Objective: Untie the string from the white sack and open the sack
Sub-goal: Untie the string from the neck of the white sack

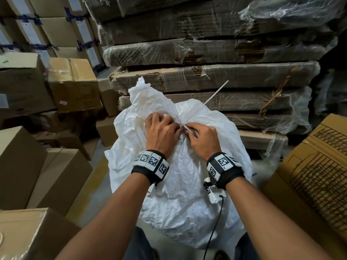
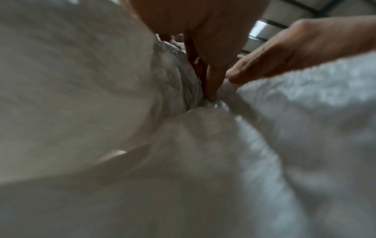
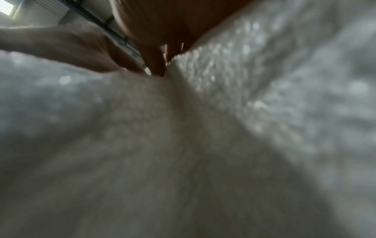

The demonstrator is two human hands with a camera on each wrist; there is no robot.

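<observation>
A big white woven sack stands on the floor in front of me, its neck gathered and tied with a pale string. One loose string end sticks up to the right behind the neck. My left hand has its fingers curled at the knot on the left side. My right hand pinches the string at the knot from the right. In the left wrist view my left hand's fingertips dig into the gathered neck, the right hand beside them. The right wrist view shows blurred sack cloth.
Wrapped stacks of flat cardboard rise right behind the sack. Brown cartons crowd the left side and a large printed carton stands at the right. A black cable hangs from my right wrist over the sack.
</observation>
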